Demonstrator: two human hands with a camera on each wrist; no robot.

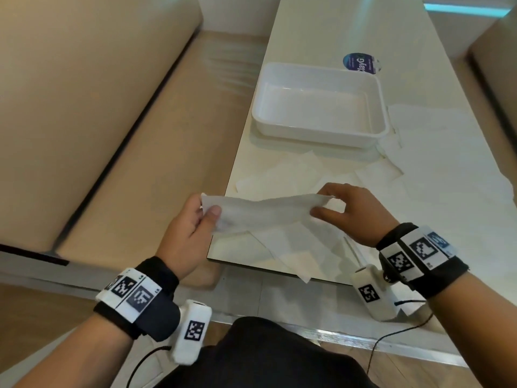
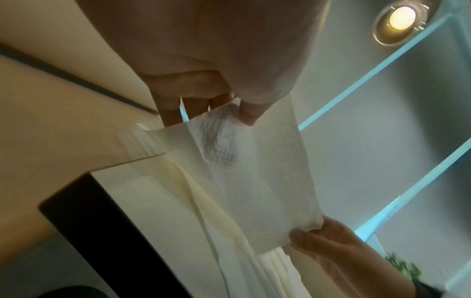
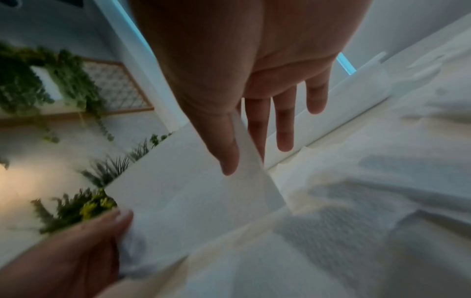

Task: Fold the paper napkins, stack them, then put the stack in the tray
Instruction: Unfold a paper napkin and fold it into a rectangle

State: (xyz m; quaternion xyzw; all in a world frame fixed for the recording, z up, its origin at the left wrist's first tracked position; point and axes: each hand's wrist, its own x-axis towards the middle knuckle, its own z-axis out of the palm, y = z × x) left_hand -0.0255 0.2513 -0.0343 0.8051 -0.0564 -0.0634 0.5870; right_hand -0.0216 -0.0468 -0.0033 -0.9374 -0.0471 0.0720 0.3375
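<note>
A white paper napkin (image 1: pixel 265 212) hangs stretched between both hands above the table's near left corner. My left hand (image 1: pixel 193 225) pinches its left end between thumb and fingers; my right hand (image 1: pixel 349 208) pinches its right end. In the left wrist view the napkin (image 2: pixel 254 171) runs from my left hand (image 2: pixel 229 108) down to my right hand (image 2: pixel 318 240). The right wrist view shows the napkin (image 3: pixel 191 197), my right hand (image 3: pixel 239 153) and my left hand (image 3: pixel 84 240). The empty white tray (image 1: pixel 319 135) stands further back on the table. Several loose napkins (image 1: pixel 288 247) lie flat beneath.
More napkins (image 1: pixel 436 152) are spread on the cream table (image 1: pixel 335 29) to the right of the tray. A round blue sticker (image 1: pixel 359 63) sits behind the tray. A beige bench seat (image 1: pixel 126 163) runs along the left of the table.
</note>
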